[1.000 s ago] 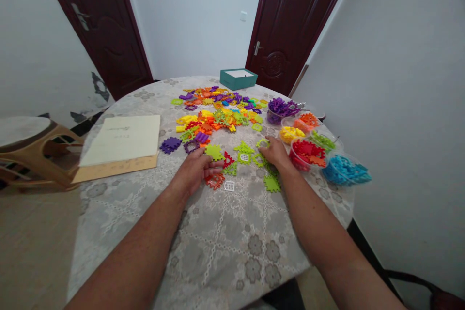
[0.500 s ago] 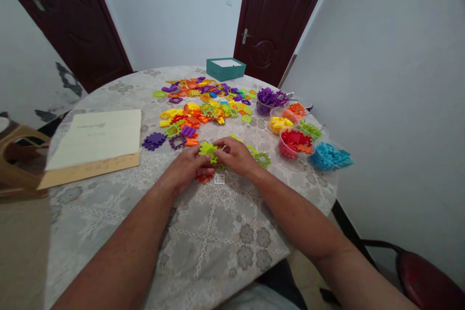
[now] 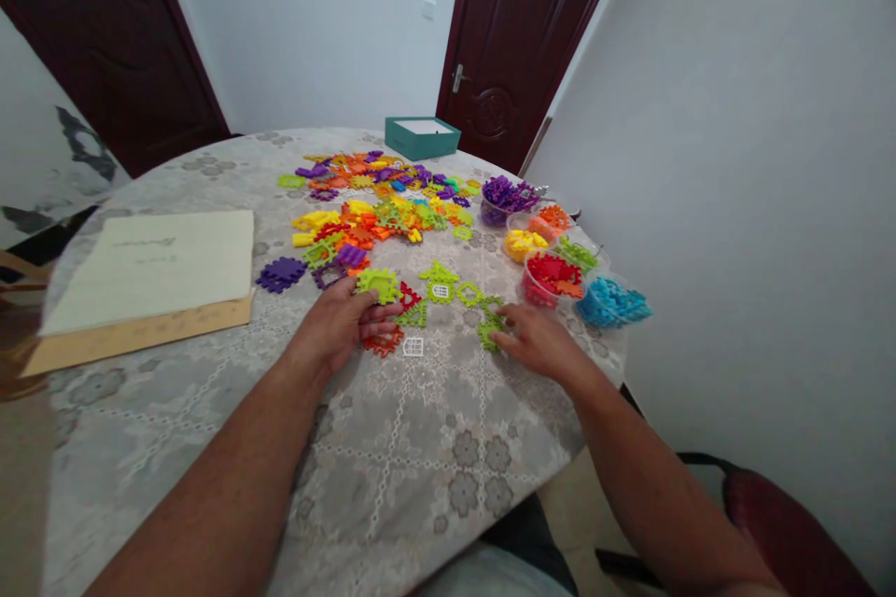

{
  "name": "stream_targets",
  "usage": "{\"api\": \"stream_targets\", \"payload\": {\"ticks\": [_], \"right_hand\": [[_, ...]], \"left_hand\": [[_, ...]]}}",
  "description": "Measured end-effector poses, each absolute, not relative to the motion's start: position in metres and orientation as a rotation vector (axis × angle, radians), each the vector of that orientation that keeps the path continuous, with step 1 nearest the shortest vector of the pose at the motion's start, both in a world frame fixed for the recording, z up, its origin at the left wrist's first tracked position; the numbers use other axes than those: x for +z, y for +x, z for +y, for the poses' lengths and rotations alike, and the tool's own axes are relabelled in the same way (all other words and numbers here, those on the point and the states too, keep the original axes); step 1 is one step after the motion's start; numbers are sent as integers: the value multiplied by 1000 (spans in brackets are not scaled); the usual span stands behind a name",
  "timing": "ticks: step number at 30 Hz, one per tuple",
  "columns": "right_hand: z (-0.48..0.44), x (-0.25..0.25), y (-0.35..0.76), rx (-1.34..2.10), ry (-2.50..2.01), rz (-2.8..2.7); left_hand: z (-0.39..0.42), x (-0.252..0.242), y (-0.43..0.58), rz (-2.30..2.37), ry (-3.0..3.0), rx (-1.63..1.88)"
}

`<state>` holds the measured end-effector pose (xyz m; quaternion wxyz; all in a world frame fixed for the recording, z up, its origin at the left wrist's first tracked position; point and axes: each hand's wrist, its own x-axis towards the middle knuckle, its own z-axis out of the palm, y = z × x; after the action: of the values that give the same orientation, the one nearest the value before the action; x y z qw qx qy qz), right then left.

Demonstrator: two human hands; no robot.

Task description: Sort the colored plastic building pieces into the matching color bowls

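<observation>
My left hand (image 3: 334, 322) grips a lime-green interlocking plastic piece (image 3: 378, 284) with toothed edges, raised above the table. My right hand (image 3: 539, 339) has moved out to the right; its thumb and forefinger are apart at the edge of a green toothed piece (image 3: 490, 333) lying flat. Between the hands lie a lime-green house shape (image 3: 440, 276) with a white window in it, a lime-green square frame (image 3: 469, 294) and a green triangle (image 3: 413, 315). A red toothed piece (image 3: 383, 341) and a loose white window piece (image 3: 413, 347) are near my left fingers.
Mixed plastic pieces (image 3: 378, 219) spread across the table's middle. Clear tubs of sorted pieces, including a red one (image 3: 553, 278) and a blue one (image 3: 610, 300), stand at right. A teal box (image 3: 422, 140) is at the back, papers (image 3: 150, 266) at left.
My right hand has let go of the lime-green piece and moved right to the green piece on the table. My left hand still holds its piece, slightly further left. The view has shifted slightly.
</observation>
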<state>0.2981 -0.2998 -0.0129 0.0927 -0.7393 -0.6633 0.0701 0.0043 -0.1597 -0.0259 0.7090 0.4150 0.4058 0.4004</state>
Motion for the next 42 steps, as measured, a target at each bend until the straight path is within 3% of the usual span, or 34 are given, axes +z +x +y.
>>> {"api": "stream_targets", "payload": {"ticks": [5, 20, 25, 31, 35, 42], "right_hand": [[-309, -41, 285, 166, -2260, -1876], [-214, -22, 292, 370, -2114, -1949], [-210, -7, 293, 528, -1965, -1898], [-212, -1, 244, 1065, -1501, -1597], [-212, -21, 204, 1138, -1304, -1351], [-211, -46, 193, 1183, -1333, -1251]], "left_hand": [[-163, -23, 5, 897, 897, 882], [-159, -30, 3, 890, 927, 886], [-160, -32, 4, 878, 951, 853], [-167, -28, 5, 862, 962, 786], [-172, -26, 5, 819, 962, 738], [-179, -21, 8, 788, 1014, 673]]}}
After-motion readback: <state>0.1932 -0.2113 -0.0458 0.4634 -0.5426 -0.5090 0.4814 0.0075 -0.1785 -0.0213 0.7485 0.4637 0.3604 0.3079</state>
